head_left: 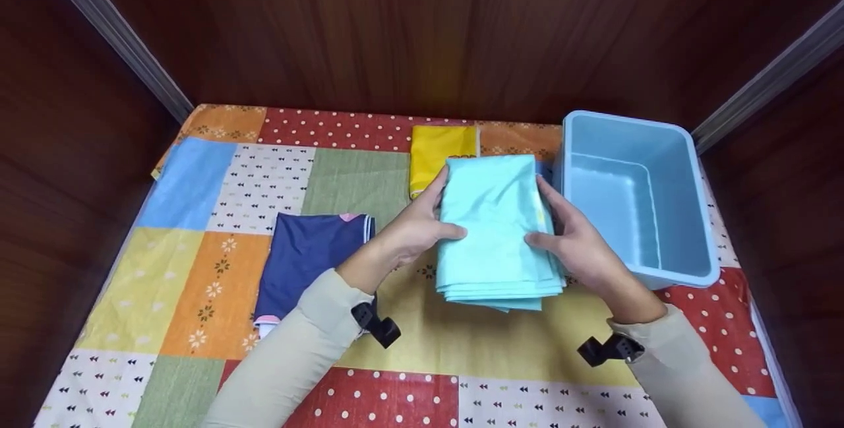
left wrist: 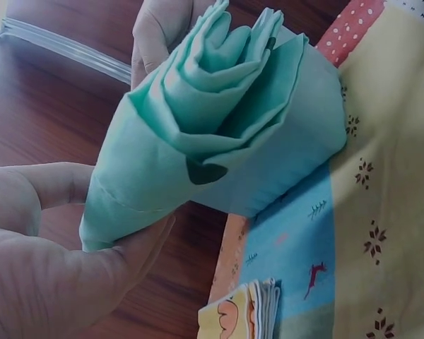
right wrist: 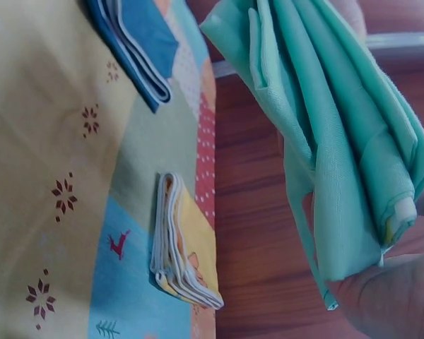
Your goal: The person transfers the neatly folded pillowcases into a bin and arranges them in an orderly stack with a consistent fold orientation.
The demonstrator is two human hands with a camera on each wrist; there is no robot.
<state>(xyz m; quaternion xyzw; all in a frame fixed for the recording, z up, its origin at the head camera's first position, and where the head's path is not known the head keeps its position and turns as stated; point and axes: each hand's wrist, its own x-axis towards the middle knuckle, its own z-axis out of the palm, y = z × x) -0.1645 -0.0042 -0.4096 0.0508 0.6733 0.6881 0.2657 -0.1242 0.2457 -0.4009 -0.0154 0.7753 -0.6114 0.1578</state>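
Both hands hold a folded turquoise cloth (head_left: pixel 491 230) up above the patchwork cover. My left hand (head_left: pixel 422 223) grips its left edge, thumb on top and fingers underneath. On the opposite edge, my right hand (head_left: pixel 577 237) grips it the same way. Several folded layers of the turquoise cloth (left wrist: pixel 148 162) show in the left wrist view, and the right wrist view shows the layered end of the cloth (right wrist: pixel 346 155) from the other side. What the cloth is, a garment or something else, I cannot tell.
A light blue plastic bin (head_left: pixel 613 204) stands at the right, with nothing seen inside. Folded dark blue cloth (head_left: pixel 313 260) lies at the left, and folded yellow cloth (head_left: pixel 428 157) lies behind the turquoise one. Brown wood-look panels (head_left: pixel 369 32) enclose the patchwork cover (head_left: pixel 356 177).
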